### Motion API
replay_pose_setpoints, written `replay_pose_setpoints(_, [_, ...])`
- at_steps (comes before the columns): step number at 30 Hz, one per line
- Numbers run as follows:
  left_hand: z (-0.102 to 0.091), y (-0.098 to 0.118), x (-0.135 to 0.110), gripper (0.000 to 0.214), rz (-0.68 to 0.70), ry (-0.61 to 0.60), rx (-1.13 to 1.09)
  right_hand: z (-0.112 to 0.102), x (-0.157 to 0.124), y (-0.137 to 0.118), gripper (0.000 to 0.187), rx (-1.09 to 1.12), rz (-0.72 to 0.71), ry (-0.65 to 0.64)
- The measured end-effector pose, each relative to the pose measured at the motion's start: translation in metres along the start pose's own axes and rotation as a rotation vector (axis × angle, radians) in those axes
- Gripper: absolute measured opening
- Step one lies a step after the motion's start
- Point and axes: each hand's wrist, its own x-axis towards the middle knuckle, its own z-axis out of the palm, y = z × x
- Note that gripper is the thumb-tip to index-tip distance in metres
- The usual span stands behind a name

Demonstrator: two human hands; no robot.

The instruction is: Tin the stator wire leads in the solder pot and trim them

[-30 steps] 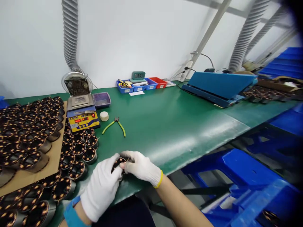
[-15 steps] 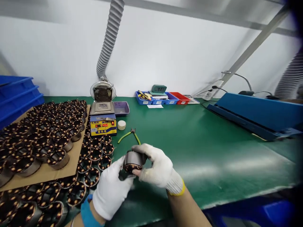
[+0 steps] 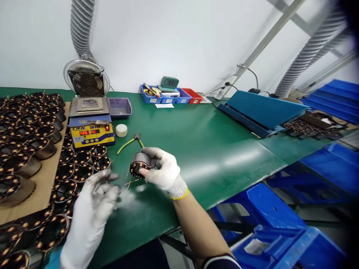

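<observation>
My right hand, in a white knit glove with a yellow cuff edge, grips a motor stator with copper windings. The stator is tilted so one open end faces me, and loose wire ends stick out at its lower left. A thumb presses at that end. My left hand, in a white glove with darkened fingertips, is apart from the stator, fingers half curled and separated, with nothing in it. Side cutters with green handles lie just behind the stator. Left of my left hand stand several more stators.
A soldering station with a hot plate stands at the left, beside a purple tray and a round white block. Cardboard carries rows of stators. Small blue and red bins and a blue machine sit farther back. Blue stools are below.
My left hand has let go of the stator and moved left, its fingers opening. My right hand keeps the stator, now turned to show its winding end. The view has swung right.
</observation>
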Motion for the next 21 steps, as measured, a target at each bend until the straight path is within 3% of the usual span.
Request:
replay_pose_setpoints(2, [0.009, 0.001, 0.003, 0.061, -0.071, -0.069, -0.027, 0.007, -0.004, -0.001, 0.06, 0.023, -0.011, -0.02])
replay_pose_setpoints(5, [0.015, 0.0, 0.002, 0.036, -0.166, -0.204, -0.006, 0.016, -0.01, -0.002, 0.06, 0.02, -0.076, 0.003])
replay_pose_setpoints(9, [0.006, -0.005, 0.0, 0.033, -0.132, -0.3, 0.054, 0.018, -0.01, 0.0, 0.059, 0.015, -0.101, 0.069])
replay_pose_setpoints(17, [0.0, -0.006, 0.005, 0.035, -0.029, -0.093, 0.048, 0.022, -0.013, 0.001, 0.06, -0.019, -0.095, 0.033])
replay_pose_setpoints(21, [-0.01, -0.009, 0.0, 0.032, -0.033, 0.261, -0.111, 0.025, -0.013, 0.002, 0.059, -0.032, -0.079, 0.048])
